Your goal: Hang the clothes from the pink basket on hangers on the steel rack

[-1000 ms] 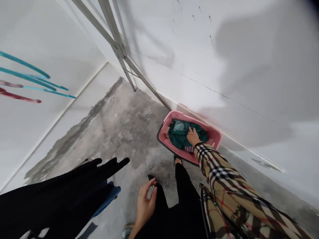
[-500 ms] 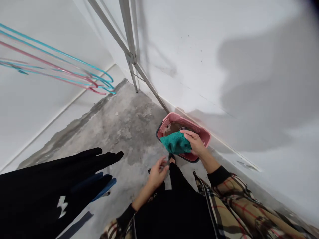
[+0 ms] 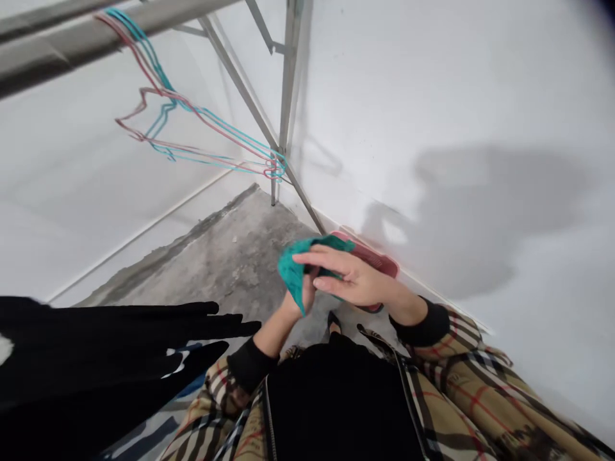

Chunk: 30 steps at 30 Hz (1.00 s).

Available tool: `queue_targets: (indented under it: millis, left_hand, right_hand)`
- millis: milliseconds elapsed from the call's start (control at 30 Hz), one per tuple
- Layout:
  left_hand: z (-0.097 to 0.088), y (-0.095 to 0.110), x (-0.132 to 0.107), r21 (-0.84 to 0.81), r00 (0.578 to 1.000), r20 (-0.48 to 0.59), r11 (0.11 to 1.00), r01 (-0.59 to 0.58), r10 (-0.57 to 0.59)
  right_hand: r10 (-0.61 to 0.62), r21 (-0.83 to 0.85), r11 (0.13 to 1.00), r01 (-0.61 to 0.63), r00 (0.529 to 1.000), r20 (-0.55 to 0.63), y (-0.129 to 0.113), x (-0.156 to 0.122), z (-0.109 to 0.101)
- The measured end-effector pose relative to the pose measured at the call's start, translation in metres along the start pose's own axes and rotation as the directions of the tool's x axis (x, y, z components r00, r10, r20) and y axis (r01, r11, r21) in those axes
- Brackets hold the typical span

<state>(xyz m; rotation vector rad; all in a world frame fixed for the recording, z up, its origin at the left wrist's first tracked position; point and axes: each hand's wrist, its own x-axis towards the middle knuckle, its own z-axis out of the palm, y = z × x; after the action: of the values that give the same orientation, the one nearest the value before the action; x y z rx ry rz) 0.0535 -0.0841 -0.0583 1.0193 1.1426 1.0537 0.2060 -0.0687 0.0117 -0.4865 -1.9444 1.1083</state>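
Fingers of the right hand (image 3: 348, 272), parted, touch the crumpled teal cloth (image 3: 291, 266), now free of the pink plastic basket (image 3: 384, 261) beyond, open to handling; the left hand (image 3: 302, 299) hides its grip.

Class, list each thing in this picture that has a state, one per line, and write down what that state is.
Teal fabric cloth: rumpled, up at both hands
Left hand: partly behind the cloth, grip unclear
Right hand: in front of the cloth, grip unclear
Pink plastic basket: partly hidden
Thin pink and turquoise hangers: bare, hooked over the grey metal rail
Tan plaid jacket: worn, front open
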Motion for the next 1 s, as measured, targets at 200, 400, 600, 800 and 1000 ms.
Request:
queue_targets:
  millis: [200,400,600,800,1000]
  left_hand:
    - [-0.068,0.061,-0.021,-0.528,0.976,-0.168,0.849,0.027,-0.135]
    - [-0.109,0.083,-0.055,-0.579,0.971,-0.193,0.816,0.006,-0.144]
    - [-0.126,0.086,-0.089,-0.599,0.963,-0.265,0.792,-0.123,-0.051]
    - [-0.166,0.075,-0.120,-0.583,0.915,-0.373,0.806,-0.101,-0.155]
    - [-0.194,0.041,-0.133,-0.523,0.853,-0.487,0.845,-0.113,-0.187]
  right_hand:
    - [0.052,-0.047,0.996,-0.070,0.952,-0.301,0.005,0.014,-0.005]
    - [0.169,-0.154,0.971,-0.180,0.982,-0.084,0.035,0.021,0.056]
    - [0.191,0.025,0.981,-0.190,0.981,-0.033,0.049,0.045,0.102]
    - [0.358,0.430,0.863,-0.265,0.922,-0.150,0.016,0.055,0.101]
    - [0.381,0.488,0.840,-0.238,0.898,-0.219,-0.024,0.062,0.095]
